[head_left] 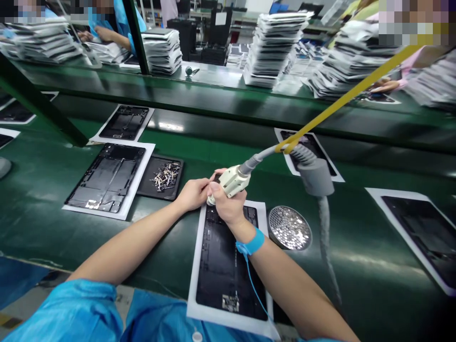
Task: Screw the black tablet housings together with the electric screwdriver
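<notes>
A black tablet back housing (pixel 217 261) lies on a white sheet (pixel 213 317) in front of me. My right hand (pixel 231 209), with a blue wrist strap (pixel 254 241), is wrapped round a white corded hand tool (pixel 235 180) over the housing's far end. From the tool runs a grey cable (pixel 265 153), hung from a yellow band (pixel 342 102). My left hand (pixel 194 194) is closed beside the tool's lower end, its fingertips pressed together at the housing's far edge. What they pinch, if anything, is hidden.
Left of my hands, a black tray (pixel 147 183) holds small metal parts (pixel 167 175). A round dish (pixel 310 232) of shiny pieces stands right. More housings (pixel 110 175) lie on sheets along the green bench (pixel 167 251). Behind are stacks (pixel 274 47) and a co-worker's hands (pixel 103 34).
</notes>
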Demonstrator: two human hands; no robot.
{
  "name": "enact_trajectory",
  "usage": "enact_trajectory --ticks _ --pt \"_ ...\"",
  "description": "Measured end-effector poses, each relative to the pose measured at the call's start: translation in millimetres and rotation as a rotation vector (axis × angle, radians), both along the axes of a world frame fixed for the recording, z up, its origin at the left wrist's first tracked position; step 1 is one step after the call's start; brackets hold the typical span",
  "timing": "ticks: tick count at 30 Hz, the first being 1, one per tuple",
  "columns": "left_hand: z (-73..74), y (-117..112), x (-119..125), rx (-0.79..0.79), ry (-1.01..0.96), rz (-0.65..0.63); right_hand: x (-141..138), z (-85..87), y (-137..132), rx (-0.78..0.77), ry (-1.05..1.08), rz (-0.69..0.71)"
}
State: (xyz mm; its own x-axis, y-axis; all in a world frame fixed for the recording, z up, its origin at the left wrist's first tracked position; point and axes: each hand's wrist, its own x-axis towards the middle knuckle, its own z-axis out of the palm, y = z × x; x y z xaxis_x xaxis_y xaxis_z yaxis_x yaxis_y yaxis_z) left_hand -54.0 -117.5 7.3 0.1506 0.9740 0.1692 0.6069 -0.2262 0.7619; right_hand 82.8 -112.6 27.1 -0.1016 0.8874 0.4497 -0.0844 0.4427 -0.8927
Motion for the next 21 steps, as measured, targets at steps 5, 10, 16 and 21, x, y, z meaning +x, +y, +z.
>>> enact_trajectory --ticks 5,10,16,21 --pt "-0.6 1 0 -0.007 0.006 -0.004 -3 -1.4 0 0.009 0.006 -0.027" --pt "-1.2 0 -1 0.025 0.030 0.010 26 22.1 2 -0.001 0.157 -0.005" --pt "-0.4 -1 0 0.093 0.209 -0.062 114 43.1 -3 0.093 0.205 -0.261" --pt "6.8 -2 26 0.119 0.491 -0.070 157 27.7 -4 0.068 0.155 -0.410"
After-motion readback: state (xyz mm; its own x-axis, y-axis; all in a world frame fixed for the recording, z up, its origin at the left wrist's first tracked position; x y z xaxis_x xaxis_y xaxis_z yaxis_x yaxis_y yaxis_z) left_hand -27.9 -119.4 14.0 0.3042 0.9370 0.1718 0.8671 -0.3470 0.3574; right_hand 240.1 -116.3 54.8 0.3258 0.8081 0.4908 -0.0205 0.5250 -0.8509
